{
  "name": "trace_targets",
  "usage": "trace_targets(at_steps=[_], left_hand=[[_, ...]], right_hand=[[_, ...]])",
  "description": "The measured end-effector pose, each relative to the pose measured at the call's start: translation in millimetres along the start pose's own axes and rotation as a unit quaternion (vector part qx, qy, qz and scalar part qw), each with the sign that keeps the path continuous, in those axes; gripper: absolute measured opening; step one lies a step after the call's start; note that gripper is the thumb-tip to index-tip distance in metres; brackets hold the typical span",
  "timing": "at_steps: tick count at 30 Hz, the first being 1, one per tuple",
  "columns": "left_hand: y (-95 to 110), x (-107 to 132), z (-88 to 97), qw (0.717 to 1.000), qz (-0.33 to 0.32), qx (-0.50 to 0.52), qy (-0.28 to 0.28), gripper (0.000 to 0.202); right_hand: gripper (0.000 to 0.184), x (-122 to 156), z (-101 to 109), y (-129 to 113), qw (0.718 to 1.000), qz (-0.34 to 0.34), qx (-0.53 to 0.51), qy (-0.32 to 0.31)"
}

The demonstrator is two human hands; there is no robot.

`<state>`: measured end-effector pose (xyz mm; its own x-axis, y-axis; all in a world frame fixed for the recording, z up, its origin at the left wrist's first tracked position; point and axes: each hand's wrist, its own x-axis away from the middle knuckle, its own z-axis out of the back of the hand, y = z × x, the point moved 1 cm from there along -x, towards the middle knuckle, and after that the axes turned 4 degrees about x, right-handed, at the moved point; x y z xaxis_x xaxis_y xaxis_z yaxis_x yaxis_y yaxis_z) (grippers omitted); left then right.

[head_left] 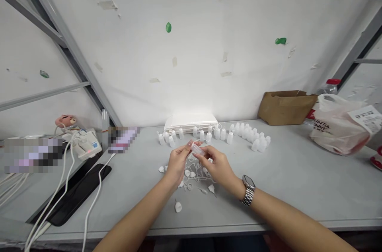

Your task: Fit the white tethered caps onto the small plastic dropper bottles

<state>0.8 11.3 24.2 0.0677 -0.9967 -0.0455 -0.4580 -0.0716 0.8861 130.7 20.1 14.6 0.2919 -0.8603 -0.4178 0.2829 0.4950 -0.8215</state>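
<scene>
Between my two hands a small translucent white bottle [197, 150] is tilted above the table. The fingers of my left hand [178, 161] are closed at its left end, where a thin white cord loops out. My right hand [217, 164], with a watch [248, 190] on the wrist, pinches the other end of the bottle. Below and around the hands lie several loose white caps with thin cords, one white cap [178, 206] apart from the others nearer the front edge. Behind my hands several small bottles [229, 138] stand upright, some with cords on top.
A white lamp-like unit [191, 120] sits against the wall. More small bottles [256, 144] are grouped right, before a cardboard box [286, 107] and a plastic bag [337, 128]. Left are a black phone [80, 194], white cables [64, 180] and a power strip [88, 144].
</scene>
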Motion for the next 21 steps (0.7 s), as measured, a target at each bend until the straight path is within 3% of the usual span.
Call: trace_targets(at_steps=[3, 6, 8, 11, 13, 14, 16, 18, 21], left_hand=[[-3, 0, -0.3, 1.000, 0.000, 0.002, -0.011, 0.027], [-3, 0, -0.9, 0.999, 0.015, 0.017, -0.036, 0.028], [-1, 0, -1.5, 0.998, 0.016, 0.026, -0.046, 0.028], [2, 1, -2.6, 0.997, 0.019, 0.028, -0.063, 0.027], [2, 0, -2.3, 0.998, 0.019, 0.019, -0.064, 0.027], [2, 0, -1.7, 0.998, 0.015, 0.013, -0.054, 0.026], [-1, -1, 0.1, 1.000, 0.004, 0.000, -0.014, 0.026], [-4, -3, 1.5, 1.000, -0.010, -0.009, 0.017, 0.026], [-5, -3, 2.0, 1.000, -0.008, -0.006, 0.014, 0.032]], right_hand=[[0.021, 1, 0, -3, 1.000, 0.019, 0.013, 0.004], [0.025, -3, 1, -4, 0.992, -0.065, -0.100, -0.048], [0.029, -7, 3, -3, 0.964, -0.119, -0.215, -0.106], [0.027, -11, 5, -1, 0.893, -0.170, -0.370, -0.193], [0.022, -12, 4, 1, 0.857, -0.197, -0.419, -0.224], [0.023, -13, 3, 2, 0.853, -0.208, -0.422, -0.228], [0.028, -12, 1, 4, 0.872, -0.214, -0.388, -0.209], [0.030, -12, -1, 5, 0.914, -0.195, -0.324, -0.151], [0.031, -12, -1, 4, 0.944, -0.168, -0.272, -0.084]])
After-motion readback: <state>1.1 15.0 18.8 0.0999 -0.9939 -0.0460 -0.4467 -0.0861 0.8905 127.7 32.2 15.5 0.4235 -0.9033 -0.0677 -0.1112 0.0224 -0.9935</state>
